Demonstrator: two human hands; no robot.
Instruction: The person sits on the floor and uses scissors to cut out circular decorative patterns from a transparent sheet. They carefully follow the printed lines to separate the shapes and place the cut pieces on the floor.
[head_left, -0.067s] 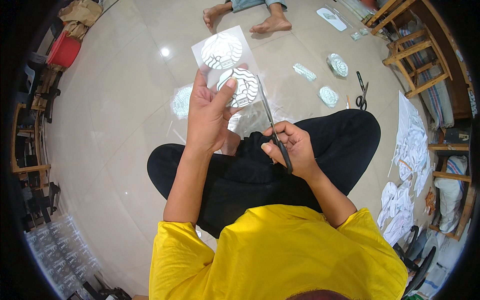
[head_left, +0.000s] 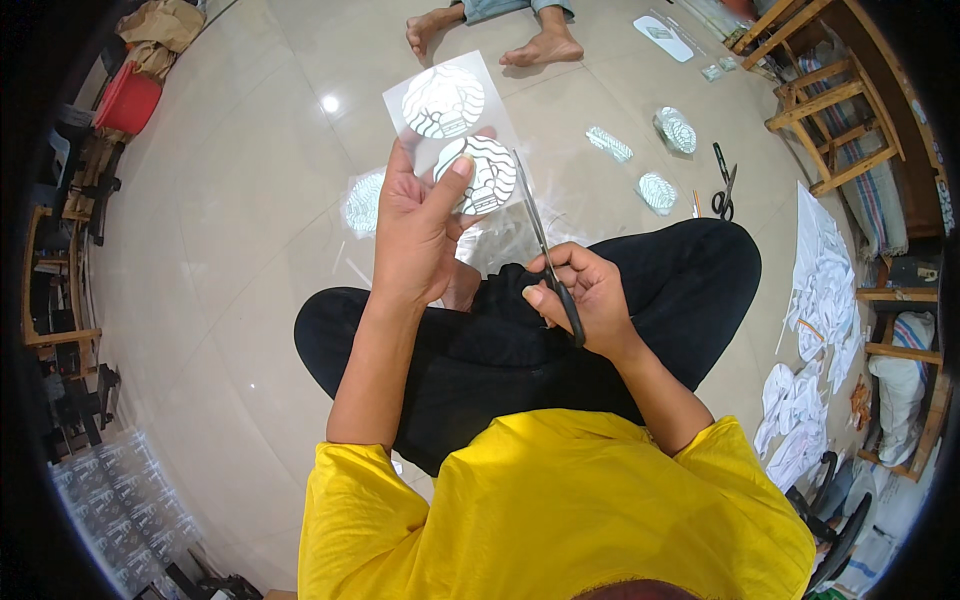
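My left hand [head_left: 420, 215] grips a translucent sheet [head_left: 415, 150] bearing two round white-silver patterned decals, thumb pressed on the lower decal [head_left: 490, 180]. The upper decal [head_left: 444, 102] lies free of my fingers. Closed around black handles, my right hand [head_left: 585, 295] holds a pair of scissors [head_left: 540, 230]. Their blades point up along the sheet's right edge, beside the lower decal. Whether the blades are parted I cannot tell. Under my left wrist, more round patterned pieces [head_left: 362, 205] rest on the floor, partly hidden.
Thin clear offcuts [head_left: 500, 240] lie before my crossed legs. To the right are patterned pieces [head_left: 657, 192], a second pair of scissors [head_left: 727, 190] and crumpled white scraps [head_left: 825, 270]. Another person's bare feet [head_left: 540, 45] are at the far side. A wooden stool [head_left: 835, 110] stands far right.
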